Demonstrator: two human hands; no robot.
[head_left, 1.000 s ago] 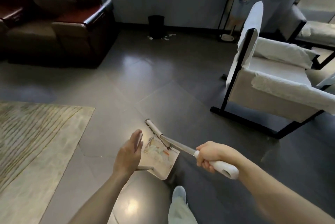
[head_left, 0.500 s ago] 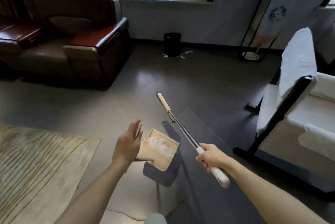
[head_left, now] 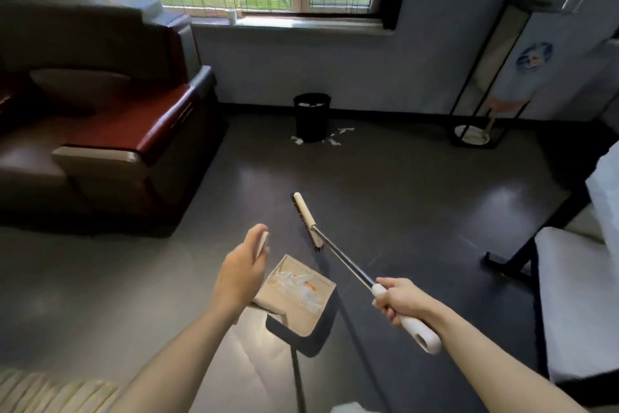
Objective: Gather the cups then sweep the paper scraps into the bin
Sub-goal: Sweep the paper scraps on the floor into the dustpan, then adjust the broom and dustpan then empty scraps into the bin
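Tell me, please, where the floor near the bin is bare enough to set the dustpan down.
The dark floor between the brush head and the bin is bare, bordered left by the armchair and right by the stand. Right around the bin's base it is crowded with paper scraps.

Open dark floor (head_left: 385, 185) runs clear from the hands to the black bin (head_left: 311, 116) at the far wall. The sofa (head_left: 110, 144) hems the left side, the white chair (head_left: 576, 295) the right. Paper scraps (head_left: 335, 138) lie around the bin's foot.
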